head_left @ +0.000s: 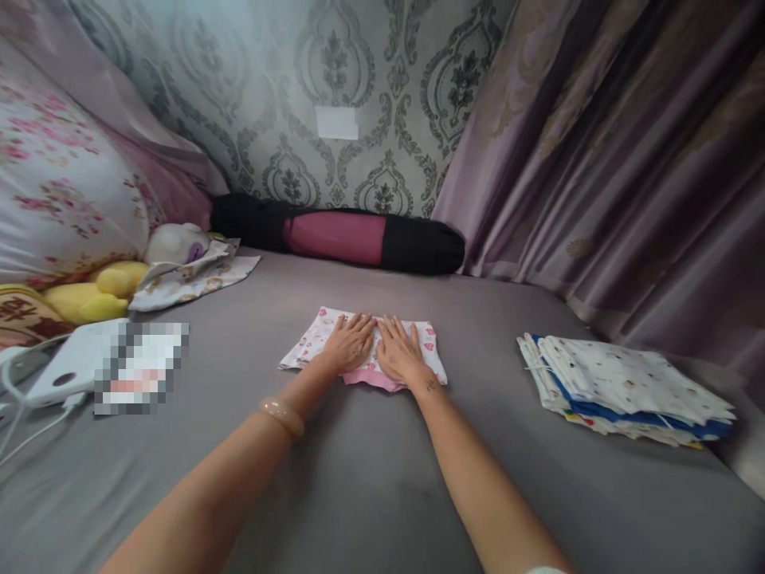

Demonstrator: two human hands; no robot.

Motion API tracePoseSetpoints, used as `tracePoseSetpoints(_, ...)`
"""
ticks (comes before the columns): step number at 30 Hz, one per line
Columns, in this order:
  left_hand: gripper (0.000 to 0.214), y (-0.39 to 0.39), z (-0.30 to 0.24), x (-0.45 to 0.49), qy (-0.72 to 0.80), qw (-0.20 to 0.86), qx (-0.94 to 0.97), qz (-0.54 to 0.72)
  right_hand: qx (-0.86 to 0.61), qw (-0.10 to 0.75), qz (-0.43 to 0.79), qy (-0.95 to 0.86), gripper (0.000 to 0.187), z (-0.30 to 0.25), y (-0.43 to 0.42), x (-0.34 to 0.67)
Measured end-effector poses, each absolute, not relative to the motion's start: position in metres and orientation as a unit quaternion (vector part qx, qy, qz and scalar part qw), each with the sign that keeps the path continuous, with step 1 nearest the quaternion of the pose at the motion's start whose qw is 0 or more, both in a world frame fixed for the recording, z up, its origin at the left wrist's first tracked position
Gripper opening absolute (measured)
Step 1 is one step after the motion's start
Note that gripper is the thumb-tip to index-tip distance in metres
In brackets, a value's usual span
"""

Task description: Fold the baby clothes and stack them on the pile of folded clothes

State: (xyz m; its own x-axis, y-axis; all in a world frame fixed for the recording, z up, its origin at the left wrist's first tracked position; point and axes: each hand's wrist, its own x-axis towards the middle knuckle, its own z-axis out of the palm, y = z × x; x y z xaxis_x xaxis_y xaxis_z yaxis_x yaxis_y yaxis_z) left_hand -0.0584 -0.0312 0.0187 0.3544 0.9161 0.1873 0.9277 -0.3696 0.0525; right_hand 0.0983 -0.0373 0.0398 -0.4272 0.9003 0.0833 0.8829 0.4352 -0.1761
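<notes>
Grey sheet (358, 478) beneath; I record left hand (350, 343) and right hand (399, 351) flat, each grip spread, touching white heart-printed cloth (315, 338), folded.

Cool light washes the upper wallpaper (287, 88); the right-hand curtain (598, 159) is dim. Pixelation masks a patch toward the bed's (382, 494) left edge.
</notes>
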Motion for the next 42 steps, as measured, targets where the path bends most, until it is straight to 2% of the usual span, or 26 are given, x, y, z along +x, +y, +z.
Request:
tracePoseSetpoints(9, 0.050, -0.031, 0.021, -0.056, -0.568, 0.033, -0.817, -0.090, -0.533, 0.068, 0.062, -0.841, 0.056, 0.038, -0.033, 0.096)
tracePoseSetpoints(15, 0.049, -0.032, 0.030, -0.060, -0.578, -0.008, -0.813, -0.072, -0.562, 0.062, 0.071, -0.822, 0.054, 0.046, -0.036, 0.100)
tracePoseSetpoints(21, 0.049, -0.043, 0.031, -0.080, -0.630, 0.035, -0.773, -0.068, -0.598, 0.055, 0.060, -0.797, 0.053, 0.044, -0.038, 0.111)
tracePoseSetpoints(32, 0.053, -0.046, 0.028, -0.081, -0.640, 0.022, -0.765, -0.063, -0.598, 0.073, 0.063, -0.796, 0.053, 0.035, -0.036, 0.112)
tracePoseSetpoints(38, 0.047, -0.046, 0.034, -0.087, -0.638, -0.005, -0.768, -0.062, -0.601, 0.081, 0.053, -0.794, 0.052, 0.042, -0.037, 0.124)
tracePoseSetpoints(42, 0.047, -0.048, 0.036, -0.100, -0.662, 0.018, -0.747, -0.062, -0.631, 0.068, 0.035, -0.772, 0.052, 0.044, -0.034, 0.141)
